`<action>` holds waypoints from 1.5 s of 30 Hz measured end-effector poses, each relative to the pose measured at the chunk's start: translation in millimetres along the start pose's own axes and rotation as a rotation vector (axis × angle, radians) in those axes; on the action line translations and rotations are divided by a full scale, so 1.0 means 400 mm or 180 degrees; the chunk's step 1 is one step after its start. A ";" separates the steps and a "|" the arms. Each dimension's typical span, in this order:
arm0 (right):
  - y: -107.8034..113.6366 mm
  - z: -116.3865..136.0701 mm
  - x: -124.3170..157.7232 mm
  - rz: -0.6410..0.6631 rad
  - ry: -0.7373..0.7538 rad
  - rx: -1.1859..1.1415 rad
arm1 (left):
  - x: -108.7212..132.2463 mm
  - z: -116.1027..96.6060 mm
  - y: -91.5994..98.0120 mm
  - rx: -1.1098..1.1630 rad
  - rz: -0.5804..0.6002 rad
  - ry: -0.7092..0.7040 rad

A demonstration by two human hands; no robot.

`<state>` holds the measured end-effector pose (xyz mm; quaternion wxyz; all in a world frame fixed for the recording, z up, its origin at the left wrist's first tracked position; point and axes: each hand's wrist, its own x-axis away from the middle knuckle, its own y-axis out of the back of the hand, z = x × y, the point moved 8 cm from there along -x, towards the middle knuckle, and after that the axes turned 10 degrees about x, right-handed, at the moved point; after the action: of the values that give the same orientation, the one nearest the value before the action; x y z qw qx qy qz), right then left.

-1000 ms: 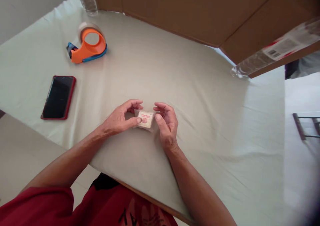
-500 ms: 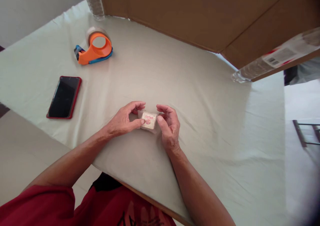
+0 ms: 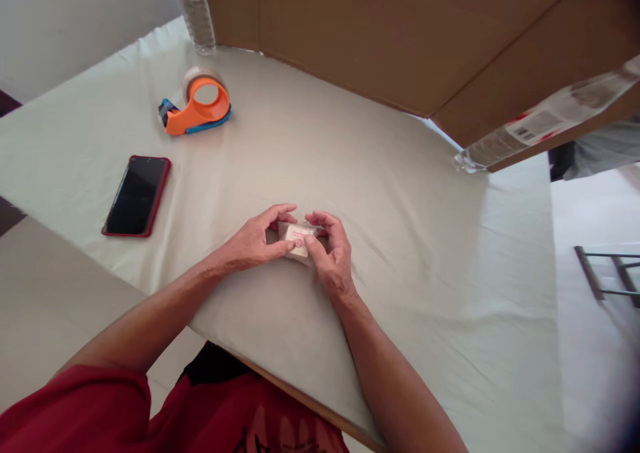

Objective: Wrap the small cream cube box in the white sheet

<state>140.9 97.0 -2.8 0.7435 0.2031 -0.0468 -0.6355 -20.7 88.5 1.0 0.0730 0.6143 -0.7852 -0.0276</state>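
Note:
A small pale block with red print, in a clear plastic wrapper, lies between my two hands near the table's front edge. My left hand grips its left side, thumb on the top face and fingers curved behind. From the right, my right hand holds the other side, its thumb pressed on the block's upper face and its fingers curled round the far side. Parts of the wrapper are hidden by the fingers.
A phone in a red case lies at left on the cloth-covered table. Behind it is an orange tape dispenser. A large cardboard box stands at the back, with plastic bottles at its sides.
My right thumb has moved left onto the block's top, and both hands have come closer together. The whole view has shifted slightly.

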 end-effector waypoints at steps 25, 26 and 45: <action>0.009 -0.044 -0.018 -0.0363 -0.0385 0.0037 | -0.008 0.010 0.002 -0.0018 -0.0116 0.0056; 0.010 -0.045 -0.021 -0.0364 -0.0398 0.0021 | -0.009 0.011 0.002 -0.0039 -0.0117 0.0042; 0.060 -0.014 -0.069 0.0135 -0.0417 0.0729 | -0.023 -0.001 -0.009 0.0276 -0.0082 -0.0166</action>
<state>160.0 127.5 5.9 0.7240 0.2437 -0.1718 -0.6220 -15.1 96.8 0.1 0.0254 0.6260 -0.7793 -0.0106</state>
